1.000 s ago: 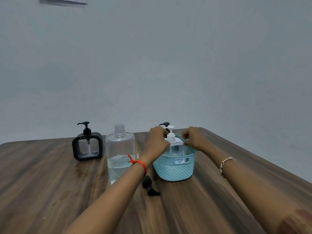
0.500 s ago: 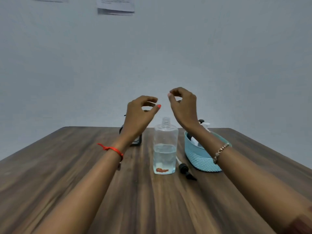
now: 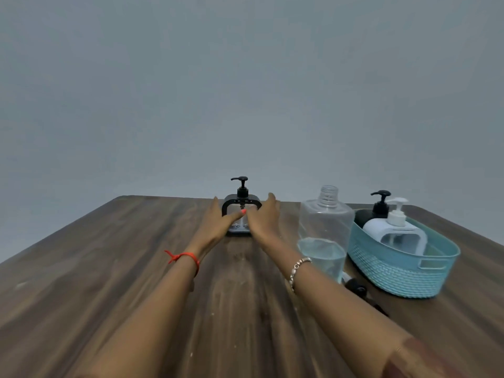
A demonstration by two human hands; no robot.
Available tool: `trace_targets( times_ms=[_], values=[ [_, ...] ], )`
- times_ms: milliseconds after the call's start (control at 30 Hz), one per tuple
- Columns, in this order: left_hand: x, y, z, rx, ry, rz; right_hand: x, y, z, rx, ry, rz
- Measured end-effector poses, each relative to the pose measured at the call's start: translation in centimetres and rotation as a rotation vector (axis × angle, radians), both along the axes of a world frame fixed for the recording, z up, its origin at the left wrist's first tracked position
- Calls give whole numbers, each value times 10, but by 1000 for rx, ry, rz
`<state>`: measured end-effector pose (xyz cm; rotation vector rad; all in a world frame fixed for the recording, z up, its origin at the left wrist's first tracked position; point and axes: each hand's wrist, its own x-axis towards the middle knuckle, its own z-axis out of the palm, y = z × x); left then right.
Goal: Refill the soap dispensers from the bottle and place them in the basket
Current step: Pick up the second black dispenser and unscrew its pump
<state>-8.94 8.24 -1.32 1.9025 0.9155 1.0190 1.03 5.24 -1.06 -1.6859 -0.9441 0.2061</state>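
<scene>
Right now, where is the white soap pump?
In the head view, the white soap pump stands in the blue basket at the table's right side, just in front of a black pump, right of the clear bottle.

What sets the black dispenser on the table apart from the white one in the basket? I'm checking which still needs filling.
The black dispenser stands on the table between both hands; the white dispenser sits in the basket. The black one has a dark frame and black pump; the white one has a pale frame and white pump. Both are upright, with pumps on and clear windows.
</scene>
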Motion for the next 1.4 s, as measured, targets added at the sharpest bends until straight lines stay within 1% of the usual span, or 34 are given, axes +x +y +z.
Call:
trace_targets(
  times_ms=[67, 167, 333, 433, 500, 667, 767, 833, 933, 1000, 1067, 1167, 1400],
  values=[
    [11, 16, -4, -28, -47, -25, 11, 22, -9, -36, 75, -52],
    [27, 44, -14, -87, -111, -45, 24, 52, -20, -69, 105, -107],
    [48, 92, -33, -259, -228, -94, 33, 80, -33, -70, 145, -64],
    [54, 104, -40, -257, -244, -160, 27, 81, -36, -83, 109, -65],
    [52, 104, -44, -269, -267, -143, 22, 77, -37, -126, 66, -85],
    [31, 85, -42, -343, -318, -109, 6, 47, -30, -197, -33, -99],
    [15, 65, -33, -326, -297, -108, -8, 18, -15, -215, -83, -63],
    [1, 50, -25, -303, -296, -109, -15, -2, -3, -193, -163, -35],
    [-19, 24, -14, -272, -290, -132, -22, -30, 15, -102, -303, 22],
    [-29, 6, -8, -250, -267, -153, -25, -44, 28, -53, -348, 78],
    [-36, -12, -3, -232, -272, -164, -28, -54, 36, -12, -356, 147],
    [-45, -33, 1, -203, -285, -172, -29, -73, 47, 33, -271, 204],
    [-61, -62, 8, -197, -320, -269, -27, -112, 69, 6, -264, 421]
  ],
)
